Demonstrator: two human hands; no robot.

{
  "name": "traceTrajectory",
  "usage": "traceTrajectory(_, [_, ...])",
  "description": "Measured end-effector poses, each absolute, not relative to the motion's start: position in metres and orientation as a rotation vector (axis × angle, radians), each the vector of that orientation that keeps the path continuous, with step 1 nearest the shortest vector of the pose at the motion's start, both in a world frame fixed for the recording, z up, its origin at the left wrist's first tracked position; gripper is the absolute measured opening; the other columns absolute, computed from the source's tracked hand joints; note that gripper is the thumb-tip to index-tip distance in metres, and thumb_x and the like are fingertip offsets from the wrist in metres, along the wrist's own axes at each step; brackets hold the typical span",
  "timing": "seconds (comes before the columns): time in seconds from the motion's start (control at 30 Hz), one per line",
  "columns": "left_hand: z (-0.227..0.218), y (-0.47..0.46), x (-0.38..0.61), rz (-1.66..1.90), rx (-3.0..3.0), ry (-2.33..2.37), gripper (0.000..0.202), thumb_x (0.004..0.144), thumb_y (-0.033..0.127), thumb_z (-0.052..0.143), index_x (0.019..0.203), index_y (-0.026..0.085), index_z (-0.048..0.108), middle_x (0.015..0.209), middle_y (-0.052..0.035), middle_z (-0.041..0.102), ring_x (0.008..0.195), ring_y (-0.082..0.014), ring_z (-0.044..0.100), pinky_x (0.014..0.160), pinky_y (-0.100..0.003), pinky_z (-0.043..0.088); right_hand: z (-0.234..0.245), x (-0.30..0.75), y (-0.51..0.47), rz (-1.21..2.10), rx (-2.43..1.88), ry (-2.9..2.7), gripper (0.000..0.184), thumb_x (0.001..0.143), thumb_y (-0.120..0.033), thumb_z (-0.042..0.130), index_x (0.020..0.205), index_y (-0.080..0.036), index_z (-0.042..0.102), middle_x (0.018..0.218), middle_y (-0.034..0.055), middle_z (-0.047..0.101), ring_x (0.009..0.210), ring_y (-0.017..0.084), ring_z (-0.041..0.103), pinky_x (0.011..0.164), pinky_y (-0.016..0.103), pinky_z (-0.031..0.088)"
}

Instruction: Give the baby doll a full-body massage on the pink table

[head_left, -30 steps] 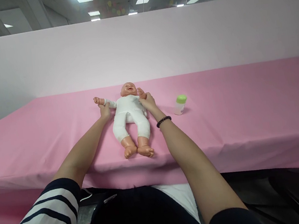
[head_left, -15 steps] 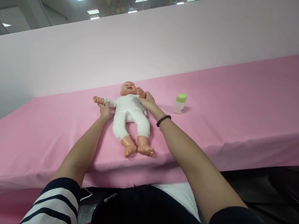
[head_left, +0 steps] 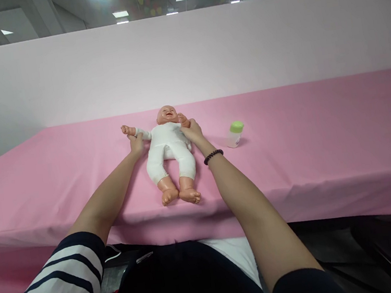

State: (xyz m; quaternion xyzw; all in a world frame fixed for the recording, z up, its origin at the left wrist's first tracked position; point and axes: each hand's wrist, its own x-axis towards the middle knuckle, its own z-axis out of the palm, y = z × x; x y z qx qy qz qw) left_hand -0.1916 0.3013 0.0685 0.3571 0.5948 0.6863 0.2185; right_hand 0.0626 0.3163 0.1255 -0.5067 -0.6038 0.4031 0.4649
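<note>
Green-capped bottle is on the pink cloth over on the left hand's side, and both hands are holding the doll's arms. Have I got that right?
Not quite: the green-capped bottle is on the pink cloth on the right hand's side, as the head view shows. Both hands, the left included, are holding the doll's arms.

From my head, my single view faces forward and down, close above my dark clothing (head_left: pixel 185 283), puts my left hand (head_left: pixel 137 146) and right hand (head_left: pixel 194 131) near its middle, and runs across the pink cloth (head_left: pixel 319 143) to the white partition (head_left: pixel 183 56).
</note>
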Motion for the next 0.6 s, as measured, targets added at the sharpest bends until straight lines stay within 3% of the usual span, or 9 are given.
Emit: traceTrajectory(0.6, [0.068,0.303,-0.192,1.89,1.007,1.645,0.045,0.089,0.024,0.06,0.127,0.018,0.038,0.128,-0.0145,0.056,0.118,-0.0254,0.061,0.104,-0.039,0.05,0.113,0.06,0.334,0.943,-1.219,-1.505,0.026,0.062,-0.028,0.063,0.082,-0.023,0.046,0.092,0.0004,0.065,0.087,0.019,0.059,0.075,0.031,0.045])
